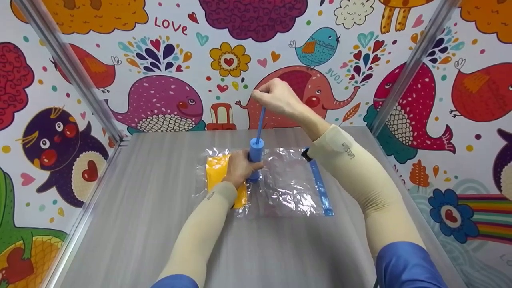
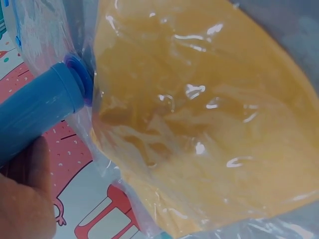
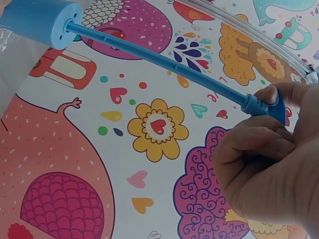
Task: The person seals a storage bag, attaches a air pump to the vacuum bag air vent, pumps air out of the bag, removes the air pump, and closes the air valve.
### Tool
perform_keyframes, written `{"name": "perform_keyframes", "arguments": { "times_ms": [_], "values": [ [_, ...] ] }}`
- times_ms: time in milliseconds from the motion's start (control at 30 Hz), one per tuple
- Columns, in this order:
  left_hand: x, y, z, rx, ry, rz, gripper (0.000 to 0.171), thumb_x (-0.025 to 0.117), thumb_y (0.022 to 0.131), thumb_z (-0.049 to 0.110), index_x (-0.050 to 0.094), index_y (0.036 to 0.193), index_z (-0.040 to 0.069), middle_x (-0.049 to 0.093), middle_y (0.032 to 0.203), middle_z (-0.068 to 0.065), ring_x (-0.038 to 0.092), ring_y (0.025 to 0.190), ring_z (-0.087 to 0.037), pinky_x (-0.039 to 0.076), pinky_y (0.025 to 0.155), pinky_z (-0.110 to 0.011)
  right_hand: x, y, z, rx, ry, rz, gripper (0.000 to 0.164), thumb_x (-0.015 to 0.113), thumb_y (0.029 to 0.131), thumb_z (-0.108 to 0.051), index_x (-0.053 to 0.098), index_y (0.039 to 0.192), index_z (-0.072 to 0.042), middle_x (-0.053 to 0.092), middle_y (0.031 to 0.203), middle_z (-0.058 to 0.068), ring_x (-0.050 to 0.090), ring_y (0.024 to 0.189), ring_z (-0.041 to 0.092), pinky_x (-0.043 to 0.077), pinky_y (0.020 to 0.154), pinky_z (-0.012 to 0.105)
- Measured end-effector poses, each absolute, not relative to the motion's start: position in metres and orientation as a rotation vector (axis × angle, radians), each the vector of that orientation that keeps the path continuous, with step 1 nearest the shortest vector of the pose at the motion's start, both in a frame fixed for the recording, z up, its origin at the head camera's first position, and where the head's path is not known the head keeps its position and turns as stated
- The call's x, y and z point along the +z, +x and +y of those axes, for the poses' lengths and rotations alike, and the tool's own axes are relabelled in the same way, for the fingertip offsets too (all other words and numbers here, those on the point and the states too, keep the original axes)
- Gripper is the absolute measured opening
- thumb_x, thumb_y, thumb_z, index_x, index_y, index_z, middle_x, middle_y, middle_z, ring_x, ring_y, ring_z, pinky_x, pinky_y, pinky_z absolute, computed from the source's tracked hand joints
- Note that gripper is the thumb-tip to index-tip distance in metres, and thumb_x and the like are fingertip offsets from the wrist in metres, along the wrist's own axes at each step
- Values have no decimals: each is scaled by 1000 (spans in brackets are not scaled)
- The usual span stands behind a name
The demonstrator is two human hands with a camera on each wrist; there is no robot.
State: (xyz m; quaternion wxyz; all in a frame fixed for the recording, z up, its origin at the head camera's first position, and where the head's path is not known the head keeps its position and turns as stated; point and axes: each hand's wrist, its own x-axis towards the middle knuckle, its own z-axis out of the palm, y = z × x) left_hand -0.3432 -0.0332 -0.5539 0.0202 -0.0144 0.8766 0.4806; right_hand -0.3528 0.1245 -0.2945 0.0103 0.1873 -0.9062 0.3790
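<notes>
A blue hand pump (image 1: 256,149) stands upright over a clear plastic vacuum bag (image 1: 286,180), its base at the bag's surface. My left hand (image 1: 240,166) grips the pump's barrel, and its fingers also show around the barrel (image 2: 35,117) in the left wrist view. Well above, my right hand (image 1: 278,96) holds the pump's handle (image 3: 271,107) with curled fingers. The thin plunger rod (image 3: 159,62) is drawn far out of the barrel. Under the clear film lies a folded yellow item (image 2: 199,114), to the left of the pump and partly hidden by my left hand.
A blue seal strip (image 1: 322,190) runs along the bag's right edge, with a small black clip (image 1: 307,155) near its top, beside my right sleeve. The grey tabletop (image 1: 140,208) meets cartoon-printed walls (image 1: 160,52) with metal posts (image 1: 76,72) at the corners.
</notes>
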Motion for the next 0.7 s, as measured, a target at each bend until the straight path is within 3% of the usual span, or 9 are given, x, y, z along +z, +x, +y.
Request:
{"name": "perform_keyframes", "arguments": {
  "times_ms": [700],
  "values": [
    [-553,-340,-35,1484,35,2736,46,93,93,29,79,131,8,85,129,-12,82,116,-32,64,112,-57,-330,-360,115,1047,608,-2983,50,58,105,-35,47,58,-21,37,56,-8,32,55,12,25,53,30]
  ]
}}
